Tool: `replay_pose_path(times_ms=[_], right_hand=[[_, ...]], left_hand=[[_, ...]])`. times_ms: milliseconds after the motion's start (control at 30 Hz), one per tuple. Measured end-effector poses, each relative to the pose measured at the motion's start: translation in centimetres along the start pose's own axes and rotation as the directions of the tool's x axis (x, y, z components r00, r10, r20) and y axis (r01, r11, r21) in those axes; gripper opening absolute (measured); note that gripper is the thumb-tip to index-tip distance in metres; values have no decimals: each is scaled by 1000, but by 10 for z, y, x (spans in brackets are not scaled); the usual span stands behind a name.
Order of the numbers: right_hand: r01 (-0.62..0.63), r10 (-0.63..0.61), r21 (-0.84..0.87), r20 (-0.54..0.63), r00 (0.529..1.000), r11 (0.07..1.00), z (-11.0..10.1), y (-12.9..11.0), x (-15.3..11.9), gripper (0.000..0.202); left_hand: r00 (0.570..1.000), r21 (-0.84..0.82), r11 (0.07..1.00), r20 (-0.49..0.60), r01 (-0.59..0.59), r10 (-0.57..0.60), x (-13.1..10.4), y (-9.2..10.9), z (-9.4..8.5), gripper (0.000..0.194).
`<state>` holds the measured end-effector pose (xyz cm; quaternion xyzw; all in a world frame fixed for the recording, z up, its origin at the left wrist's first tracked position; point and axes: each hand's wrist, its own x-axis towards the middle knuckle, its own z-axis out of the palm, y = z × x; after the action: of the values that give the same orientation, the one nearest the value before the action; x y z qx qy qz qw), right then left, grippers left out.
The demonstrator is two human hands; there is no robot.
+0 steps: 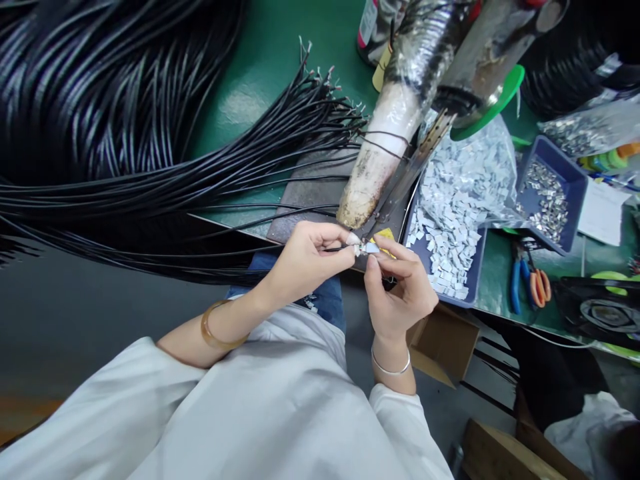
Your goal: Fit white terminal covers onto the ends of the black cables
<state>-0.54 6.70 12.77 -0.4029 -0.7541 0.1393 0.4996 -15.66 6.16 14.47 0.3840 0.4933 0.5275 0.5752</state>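
Note:
My left hand (320, 250) pinches the end of a black cable (250, 252) near the table's front edge. Close against it, my right hand (400, 280) holds a small white connector (371, 247) between thumb and fingers. The connector meets the cable end; whether the wires sit inside it cannot be made out. Just beyond the hands stands a soldering iron (383, 207) on a bracket, beside a stained white duct (370, 160). A bundle of black cables (280, 127) with stripped ends lies to the left of the duct.
Right of my hands a blue tray (475, 290) holds many small white pieces (445, 247). Behind it a second tray (575, 193) contains metal parts. Pliers (517, 280) with blue handles lie at the front edge. A cardboard box (445, 347) sits below; another person (590, 420) is at lower right.

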Motion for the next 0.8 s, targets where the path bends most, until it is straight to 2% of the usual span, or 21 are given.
replay_pose_path(times_ms=[100,167,233,367,500,567,633,700,767,800], right_hand=[[-62,62,30,-3,998,998,-1,-2,1,15],[-155,153,73,38,988,985,-4,-5,3,13],[-191,186,78,60,981,979,-10,-7,6,11],[-63,66,-42,75,995,997,-21,-13,13,15],[-43,62,-75,270,961,996,-24,-17,15,11],[-34,64,-98,317,946,995,-23,-17,12,9],[-48,78,-134,236,969,990,-22,-16,7,7],[-88,96,-164,36,995,983,-23,-15,3,6],[-113,90,-120,-181,979,986,-25,-15,0,5],[-101,81,-72,-243,967,992,-25,-16,-1,9]], left_hand=[[999,5,1000,25,31,-31,-1,1,-2,6],[996,19,998,73,58,-59,-3,1,-4,8],[989,32,997,124,73,-76,-6,2,-6,11],[977,39,997,203,62,-69,-12,2,-9,12],[976,52,999,218,9,-20,-16,1,-9,15],[980,49,999,196,1,-11,-17,0,-8,14],[986,28,1000,167,9,-13,-17,0,-6,15],[992,11,1000,128,15,-17,-16,-1,-5,16],[996,16,1000,90,17,-18,-16,-1,-5,17],[997,23,1000,74,16,-18,-15,-2,-4,16]])
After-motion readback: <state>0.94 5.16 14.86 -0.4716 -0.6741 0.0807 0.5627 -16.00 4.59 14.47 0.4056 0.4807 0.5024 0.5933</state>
